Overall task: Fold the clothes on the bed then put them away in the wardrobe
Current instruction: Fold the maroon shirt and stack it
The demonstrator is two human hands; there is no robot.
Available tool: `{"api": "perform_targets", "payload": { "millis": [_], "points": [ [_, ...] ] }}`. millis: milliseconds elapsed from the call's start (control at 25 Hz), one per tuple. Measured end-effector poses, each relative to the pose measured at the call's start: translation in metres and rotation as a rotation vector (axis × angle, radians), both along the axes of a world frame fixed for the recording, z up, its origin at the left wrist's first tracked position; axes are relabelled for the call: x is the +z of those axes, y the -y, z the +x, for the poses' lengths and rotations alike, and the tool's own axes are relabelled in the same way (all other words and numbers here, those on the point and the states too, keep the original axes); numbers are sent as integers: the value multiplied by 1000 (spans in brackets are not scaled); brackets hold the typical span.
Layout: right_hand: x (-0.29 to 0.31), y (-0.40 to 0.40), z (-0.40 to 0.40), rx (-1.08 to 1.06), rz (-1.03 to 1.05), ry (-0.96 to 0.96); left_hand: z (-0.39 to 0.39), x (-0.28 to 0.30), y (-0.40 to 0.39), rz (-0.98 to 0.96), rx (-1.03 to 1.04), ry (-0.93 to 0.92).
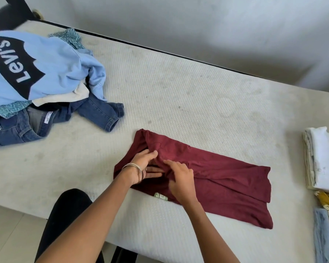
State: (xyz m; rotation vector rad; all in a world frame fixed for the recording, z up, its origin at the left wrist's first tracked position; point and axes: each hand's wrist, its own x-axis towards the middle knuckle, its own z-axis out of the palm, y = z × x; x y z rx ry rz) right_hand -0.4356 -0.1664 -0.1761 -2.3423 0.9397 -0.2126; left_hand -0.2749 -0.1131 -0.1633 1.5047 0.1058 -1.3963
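Now both hands, left hand [141, 166] and right hand [179, 180], pinching maroon shirt [226, 177] folds.

Legible text: "Levi's", white letters on a dark batwing logo [11, 63], printed on the light blue sweatshirt [51, 73] in the pile at 10 o'clock on the bed. The jeans [17, 128] beneath carry a small white tag [47, 118]; its print is unreadable. The maroon garment [217, 179] bears a green-and-white label [161, 196] at its near edge, also illegible.
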Motion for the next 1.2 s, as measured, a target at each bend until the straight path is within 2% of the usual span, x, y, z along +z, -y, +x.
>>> {"api": "perform_targets", "payload": {
  "millis": [40, 120, 160, 200, 280, 320, 400, 480, 560, 640, 720, 800, 880, 920, 960, 1000, 1080, 1120, 1200],
  "points": [
    [3, 8, 0, -108, 120, 133, 7, -4, 3, 53, -27, 201],
    [9, 28, -2, -166, 269, 336, 34, -19, 11, 272, -229, 884],
    [15, 35, -3, -122, 318, 379, 49, -24, 17, 362, -427, 1203],
    [21, 39, -3, -53, 358, 387, 64, -28, 22, 389, -656, 1386],
    [26, 44, 1, 39, 425, 376, 84, -32, 37, 334, -988, 1498],
    [26, 46, 4, 40, 486, 390, 88, -34, 46, 290, -1037, 1517],
    [24, 46, 9, 27, 661, 472, 87, -35, 61, 242, -967, 1566],
    [19, 48, 9, 37, 773, 488, 91, -30, 73, 306, -840, 1618],
    [16, 54, 4, 77, 850, 383, 106, -26, 72, 377, -849, 1704],
    [12, 61, -1, 98, 897, 277, 118, -26, 63, 418, -951, 1835],
    [9, 65, 0, 104, 887, 193, 120, -28, 59, 468, -927, 1856],
    [3, 62, 7, 161, 704, 84, 112, -27, 59, 421, -813, 1795],
    [0, 49, 19, 232, 497, 38, 101, -24, 60, 74, -812, 1716],
    [2, 41, 25, 258, 432, 74, 92, -21, 58, -127, -863, 1615],
    [5, 34, 31, 269, 384, 128, 83, -20, 56, -263, -929, 1475],
    [11, 31, 37, 255, 346, 187, 77, -19, 54, -296, -1020, 1335],
    [20, 35, 41, 78, 320, 300, 74, -21, 49, -199, -1084, 1195],
    [17, 44, 42, -90, 337, 341, 79, -21, 45, -126, -1015, 1157],
    [9, 70, 39, -507, 512, 441, 88, -25, 39, -50, -862, 1088]
  ]
}}
